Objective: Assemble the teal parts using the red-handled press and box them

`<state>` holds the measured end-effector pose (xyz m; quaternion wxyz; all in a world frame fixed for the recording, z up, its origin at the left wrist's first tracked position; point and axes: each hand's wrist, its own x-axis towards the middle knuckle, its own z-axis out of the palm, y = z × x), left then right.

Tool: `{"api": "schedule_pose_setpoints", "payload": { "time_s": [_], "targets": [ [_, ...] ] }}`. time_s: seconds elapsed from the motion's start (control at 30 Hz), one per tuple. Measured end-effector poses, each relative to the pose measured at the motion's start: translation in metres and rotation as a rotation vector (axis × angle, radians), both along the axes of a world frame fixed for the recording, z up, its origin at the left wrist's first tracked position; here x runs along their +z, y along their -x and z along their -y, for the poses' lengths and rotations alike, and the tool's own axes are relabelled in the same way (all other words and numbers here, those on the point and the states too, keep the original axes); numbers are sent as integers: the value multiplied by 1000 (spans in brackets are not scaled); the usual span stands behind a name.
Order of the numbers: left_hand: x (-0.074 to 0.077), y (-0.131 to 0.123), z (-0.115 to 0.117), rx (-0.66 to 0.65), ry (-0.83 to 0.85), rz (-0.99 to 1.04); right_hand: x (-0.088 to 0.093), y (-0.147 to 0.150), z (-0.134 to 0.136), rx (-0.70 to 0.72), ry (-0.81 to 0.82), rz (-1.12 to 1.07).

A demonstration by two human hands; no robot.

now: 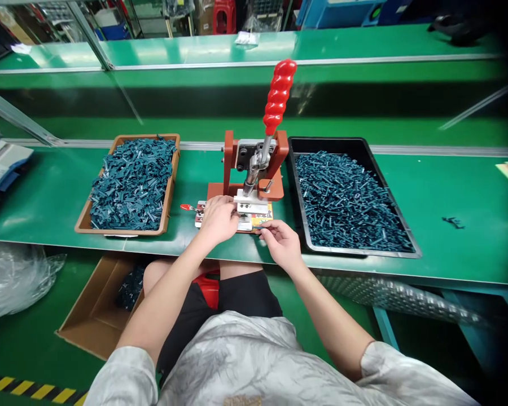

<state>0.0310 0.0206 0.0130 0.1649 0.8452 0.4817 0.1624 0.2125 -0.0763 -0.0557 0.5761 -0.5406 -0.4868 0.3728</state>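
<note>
A toggle press with a red ribbed handle stands on the green bench, its handle upright. My left hand is at the left side of the metal fixture block under the press, fingers curled and close together. Its fingertips are partly hidden, so what they hold cannot be made out. My right hand pinches a small dark teal plastic piece between thumb and forefinger, at the front right of the fixture. A small red-tipped lever sticks out to the left of my left hand.
Left of the press lies a tan tray heaped with flat teal pieces. To the right is a black tray full of thin teal pieces. A few loose pieces lie farther right. Below the bench stands an open cardboard box.
</note>
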Motion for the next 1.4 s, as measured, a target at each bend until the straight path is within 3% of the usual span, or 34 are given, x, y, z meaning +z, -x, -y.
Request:
{"api": "schedule_pose_setpoints", "payload": {
  "time_s": [0.1, 0.23, 0.33, 0.47, 0.63, 0.87, 0.97, 1.03, 1.1, 1.17, 1.2, 1.3, 1.4],
  "targets": [
    [1, -2, -3, -9, 28, -29, 0, -1, -3, -35, -12, 31],
    [1, -3, -4, 9, 12, -44, 11, -7, -16, -77, -106, 293],
    [3, 1, -6, -45, 36, -41, 17, -8, -33, -33, -159, 443],
    [6, 7, -10, -131, 68, -69, 9, 1, -55, 37, -187, 496],
    [6, 9, -11, -138, 61, -58, -1, 11, -67, 32, -143, 517],
    [1, 9, -3, -136, 1, -7, 9, 2, -67, 93, -149, 641],
    [-1, 26, 8, -167, -148, 113, 12, 2, -67, 117, -161, 650],
    [-3, 45, 11, -22, -299, 280, 14, 3, -66, 127, -180, 650],
    [-6, 63, 2, 237, -368, 518, 16, 5, -66, 130, -190, 654],
    [-8, 72, -15, 442, -278, 798, 17, 5, -65, 135, -186, 652],
    [-9, 71, -24, 482, -182, 921, 18, 5, -65, 135, -185, 644],
    [-11, 49, -39, 381, 53, 1056, 19, 5, -65, 138, -182, 631],
    [-10, 18, -30, 171, -2, 801, 19, 5, -65, 156, -155, 624]
  ]
}}
